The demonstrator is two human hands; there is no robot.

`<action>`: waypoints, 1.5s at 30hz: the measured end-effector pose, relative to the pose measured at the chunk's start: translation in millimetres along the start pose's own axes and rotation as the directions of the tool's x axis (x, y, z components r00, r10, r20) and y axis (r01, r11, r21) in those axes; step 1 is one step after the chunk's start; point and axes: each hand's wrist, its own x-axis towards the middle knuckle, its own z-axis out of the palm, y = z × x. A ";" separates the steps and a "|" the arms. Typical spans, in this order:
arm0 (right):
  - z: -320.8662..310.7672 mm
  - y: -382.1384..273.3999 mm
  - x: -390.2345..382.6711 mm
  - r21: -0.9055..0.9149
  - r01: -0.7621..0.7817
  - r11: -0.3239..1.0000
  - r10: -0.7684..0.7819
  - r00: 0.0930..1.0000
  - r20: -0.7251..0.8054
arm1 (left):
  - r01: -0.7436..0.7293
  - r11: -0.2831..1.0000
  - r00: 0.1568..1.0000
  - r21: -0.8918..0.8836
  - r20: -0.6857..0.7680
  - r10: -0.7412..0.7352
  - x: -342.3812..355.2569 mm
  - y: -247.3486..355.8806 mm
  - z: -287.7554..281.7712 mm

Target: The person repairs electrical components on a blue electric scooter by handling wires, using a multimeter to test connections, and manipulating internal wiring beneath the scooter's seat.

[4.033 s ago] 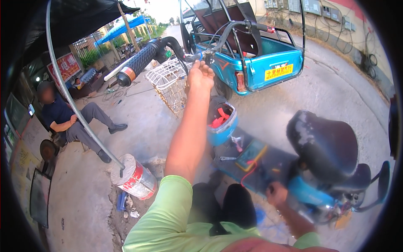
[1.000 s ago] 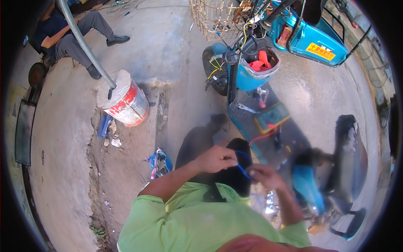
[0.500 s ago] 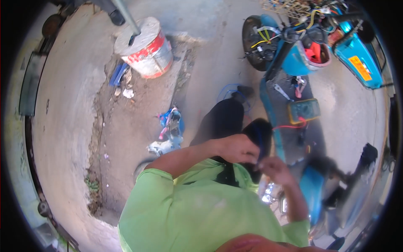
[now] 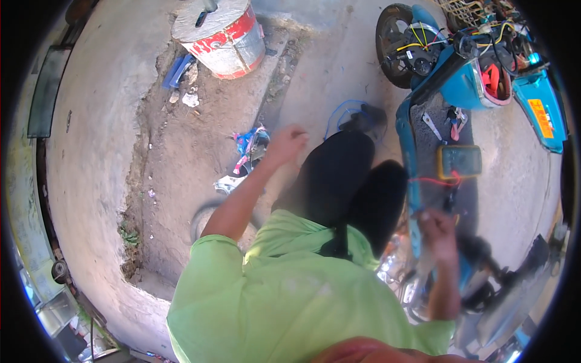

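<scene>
My left hand (image 4: pixel 289 141) is raised to the left of my bent legs, its fingers loosely curled apart with nothing visible in them; below and left lies a colourful pile of rags and parts (image 4: pixel 248 157). My blurred right hand (image 4: pixel 437 227) is over the scooter's blue deck edge (image 4: pixel 413 202), right of my knee; what it holds, if anything, is unclear. Beside it on the deck are a yellow multimeter (image 4: pixel 459 161) with red leads, a wrench (image 4: pixel 431 126) and a pink-handled tool (image 4: pixel 455 126). Blue wire (image 4: pixel 339 112) lies looped by my foot.
A red-and-white drum (image 4: pixel 224 45) with a pole stands at the upper left, beside blue scraps (image 4: pixel 177 71) and broken, dirt-covered ground. The scooter's wheel, loose coloured wiring (image 4: pixel 423 37) and front bin (image 4: pixel 454 85) are at upper right, with a teal vehicle (image 4: pixel 538 103) behind.
My hands, earlier together on blue wire at my lap, have separated: left up and leftward, right rightward to the deck. The view has tilted down, and the seated person has left the frame.
</scene>
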 end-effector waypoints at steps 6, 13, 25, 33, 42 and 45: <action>-40.9 50.8 34.0 0.052 -0.101 0.994 0.110 0.966 -0.236 | 0.278 0.919 0.939 0.281 0.123 -0.322 5.4 -187.6 12.6; -49.1 165.7 63.5 -0.111 0.129 0.985 -0.158 0.935 -0.317 | 0.128 0.789 0.942 0.601 0.176 -0.287 -23.9 -249.1 13.2; -52.3 195.4 70.9 0.108 0.184 0.977 -0.133 0.921 -0.366 | 0.344 0.898 0.936 0.273 -0.029 -0.349 -95.7 -267.3 -56.2; -36.9 159.3 66.1 0.092 0.128 0.987 -0.086 0.925 -0.370 | 0.426 0.474 0.842 0.770 -0.148 -0.518 -240.8 -384.0 -66.5; -34.6 153.5 59.0 0.057 0.168 0.984 -0.134 0.913 -0.385 | 0.643 0.758 0.763 -0.110 0.010 -0.646 -172.5 -279.9 -56.5; -40.0 150.0 62.3 0.064 0.140 0.988 -0.103 0.913 -0.396 | 0.650 0.738 0.725 -0.180 -0.143 -0.674 -136.1 -217.7 -101.0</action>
